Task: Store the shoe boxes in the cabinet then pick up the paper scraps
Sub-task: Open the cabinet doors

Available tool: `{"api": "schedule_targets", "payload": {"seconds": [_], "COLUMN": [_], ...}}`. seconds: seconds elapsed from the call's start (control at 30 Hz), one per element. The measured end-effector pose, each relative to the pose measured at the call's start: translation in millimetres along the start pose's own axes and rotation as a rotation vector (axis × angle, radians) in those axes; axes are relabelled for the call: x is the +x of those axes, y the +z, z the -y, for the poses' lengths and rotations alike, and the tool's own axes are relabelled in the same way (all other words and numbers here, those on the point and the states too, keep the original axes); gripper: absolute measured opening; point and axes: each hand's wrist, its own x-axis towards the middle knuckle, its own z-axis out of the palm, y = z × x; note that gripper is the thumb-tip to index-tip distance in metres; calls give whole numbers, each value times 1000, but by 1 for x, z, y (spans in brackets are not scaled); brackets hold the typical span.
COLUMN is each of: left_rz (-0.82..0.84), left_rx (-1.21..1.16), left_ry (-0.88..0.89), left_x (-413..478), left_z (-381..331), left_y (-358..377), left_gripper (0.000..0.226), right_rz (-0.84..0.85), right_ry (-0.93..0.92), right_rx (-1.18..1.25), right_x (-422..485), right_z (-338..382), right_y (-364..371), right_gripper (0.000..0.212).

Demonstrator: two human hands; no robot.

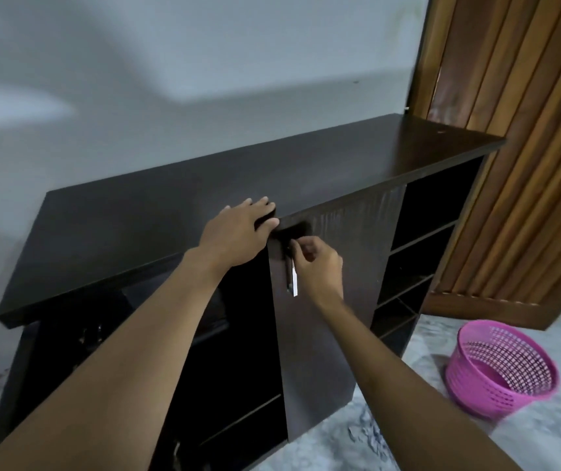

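Observation:
A dark brown cabinet [129, 232] stands against the pale wall. My left hand [238, 232] lies flat on the front edge of its top, fingers spread. My right hand [316, 266] pinches the metal handle [291, 277] of the right-hand door [326, 300], which stands slightly ajar. The compartment to the left of that door is open and dark; faint shapes show on its shelves, and I cannot tell what they are. Small paper scraps [367, 436] lie on the grey floor below the door.
A pink plastic mesh basket [503, 368] sits on the floor at the right. Open shelves [418, 246] fill the cabinet's right end. A slatted wooden door [523, 130] stands behind, close to the cabinet's right corner.

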Motion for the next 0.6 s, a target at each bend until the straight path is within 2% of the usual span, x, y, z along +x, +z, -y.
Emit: {"api": "schedule_targets", "payload": {"seconds": [0.13, 0.3, 0.5, 0.53, 0.6], "left_rz": [-6, 0, -2, -6, -3], "left_rx": [0, 1, 0, -1, 7], "left_ry": [1, -19, -7, -10, -11], "left_x": [0, -2, -3, -3, -5], "left_z": [2, 1, 2, 1, 1], "left_y": [0, -1, -2, -2, -3], "left_gripper": [47, 47, 47, 47, 47], "right_rz": [22, 62, 142, 173, 216], "right_ry": [-42, 7, 29, 30, -13], "right_rx": [67, 124, 137, 123, 48], "right_x": [-7, -11, -33, -38, -49], "right_z": [-10, -11, -2, 1, 8], "right_y": [6, 5, -39, -49, -64], "right_gripper": [15, 14, 11, 14, 41]}}
